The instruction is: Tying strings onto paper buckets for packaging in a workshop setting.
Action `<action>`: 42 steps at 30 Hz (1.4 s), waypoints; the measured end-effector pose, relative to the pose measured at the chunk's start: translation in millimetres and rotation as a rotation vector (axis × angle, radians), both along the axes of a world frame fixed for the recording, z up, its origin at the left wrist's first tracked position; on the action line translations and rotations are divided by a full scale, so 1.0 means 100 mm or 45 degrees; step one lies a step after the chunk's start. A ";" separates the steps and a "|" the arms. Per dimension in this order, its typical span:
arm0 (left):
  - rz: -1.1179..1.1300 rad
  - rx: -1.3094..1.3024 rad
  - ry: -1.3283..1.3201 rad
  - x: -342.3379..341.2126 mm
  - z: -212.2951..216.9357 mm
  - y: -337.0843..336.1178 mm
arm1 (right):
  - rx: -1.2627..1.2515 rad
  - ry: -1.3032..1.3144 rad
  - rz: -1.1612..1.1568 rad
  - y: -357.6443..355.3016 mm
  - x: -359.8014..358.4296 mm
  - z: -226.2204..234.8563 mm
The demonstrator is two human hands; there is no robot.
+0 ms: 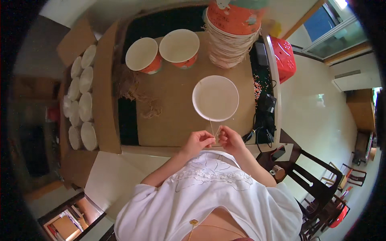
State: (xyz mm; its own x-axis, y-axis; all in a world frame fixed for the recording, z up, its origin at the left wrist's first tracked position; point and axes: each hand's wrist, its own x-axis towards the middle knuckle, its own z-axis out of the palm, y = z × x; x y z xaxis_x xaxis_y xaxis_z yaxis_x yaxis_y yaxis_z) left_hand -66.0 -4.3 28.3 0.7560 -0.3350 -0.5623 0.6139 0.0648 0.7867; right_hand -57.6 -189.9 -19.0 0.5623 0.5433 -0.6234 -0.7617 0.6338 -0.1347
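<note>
String [214,127]: two thin strands run from white paper bowl [215,98] on brown tabletop [169,120] toward the body.
Left hand [197,141]: fingertips pinched on one strand.
Right hand [230,138]: pinched on the other.
Progress: ends seemingly not yet knotted.
Surroundings: bowl stack [232,40] and two upright bowls [161,52] behind; box of bowls [80,96] at left.

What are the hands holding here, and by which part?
Both hands, left hand and right hand, pinch the lower ends of a thin string running to the white paper bowl.
</note>
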 end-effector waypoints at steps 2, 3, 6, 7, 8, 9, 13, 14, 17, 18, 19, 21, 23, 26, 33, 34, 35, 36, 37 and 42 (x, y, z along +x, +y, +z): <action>-0.031 0.048 0.003 -0.03 -0.02 -0.01 | -0.150 0.206 -0.164 -0.08 0.02 0.07; 0.033 0.033 -0.010 -0.04 -0.02 -0.02 | -0.150 0.177 -0.121 -0.15 0.00 -0.01; 0.085 0.031 -0.069 -0.03 0.00 -0.04 | -0.245 0.152 0.156 -0.15 -0.12 0.04; 0.083 0.041 -0.116 -0.03 0.00 -0.05 | -0.295 0.183 0.260 -0.11 -0.13 0.19; 0.077 0.044 -0.115 -0.02 0.01 -0.07 | -0.345 0.211 0.367 -0.04 -0.13 0.33; 0.066 0.019 -0.097 -0.01 0.03 -0.10 | -0.290 0.213 0.367 0.00 -0.15 0.35; -0.026 0.016 -0.046 -0.01 0.02 -0.14 | -0.162 -0.083 0.194 0.03 -0.17 0.14; -0.029 0.017 -0.048 -0.01 0.01 -0.14 | -0.185 -0.091 0.122 0.02 -0.15 0.08; 0.037 0.012 -0.108 0.00 -0.04 -0.11 | -0.223 0.020 -0.030 0.07 -0.11 0.16; 0.015 0.047 -0.127 -0.01 -0.08 -0.07 | -0.238 0.139 -0.109 0.10 -0.10 0.20; -0.008 0.079 -0.148 -0.01 -0.08 -0.05 | -0.239 0.135 -0.111 0.08 -0.08 0.16; -0.051 0.101 -0.120 -0.03 -0.06 -0.05 | -0.132 0.145 -0.412 0.03 -0.04 0.05; -0.094 0.126 -0.087 -0.04 -0.04 -0.04 | -0.125 0.048 -0.445 -0.04 0.04 0.14; -0.173 0.149 -0.075 -0.04 -0.04 -0.05 | -0.174 0.081 -0.739 -0.10 0.12 0.12; 0.165 0.805 -1.039 0.29 0.29 -0.33 | -1.044 -0.483 -0.734 -0.27 0.11 0.53; 0.061 0.804 -1.062 0.33 0.37 -0.38 | -1.060 -0.546 -0.775 -0.32 0.12 0.64; -0.043 0.801 -1.085 0.34 0.41 -0.42 | -1.076 -0.609 -0.817 -0.37 0.13 0.71; -0.044 0.799 -1.090 0.33 0.37 -0.44 | -1.158 -0.720 -0.843 -0.44 0.16 0.72; -0.171 0.817 -1.200 0.30 0.28 -0.46 | -1.137 -0.743 -0.906 -0.49 0.19 0.81; -0.229 0.972 -1.516 0.24 0.04 -0.59 | -1.050 -0.910 -1.046 -0.60 0.27 1.31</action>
State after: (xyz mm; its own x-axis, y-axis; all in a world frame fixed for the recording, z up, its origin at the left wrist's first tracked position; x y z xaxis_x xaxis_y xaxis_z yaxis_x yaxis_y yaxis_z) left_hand -42.1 -63.1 32.8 0.8783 -0.3845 0.2842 -0.4727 -0.6093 0.6366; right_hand -30.2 -250.2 112.0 0.8734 -0.4853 -0.0405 0.1867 0.4106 -0.8925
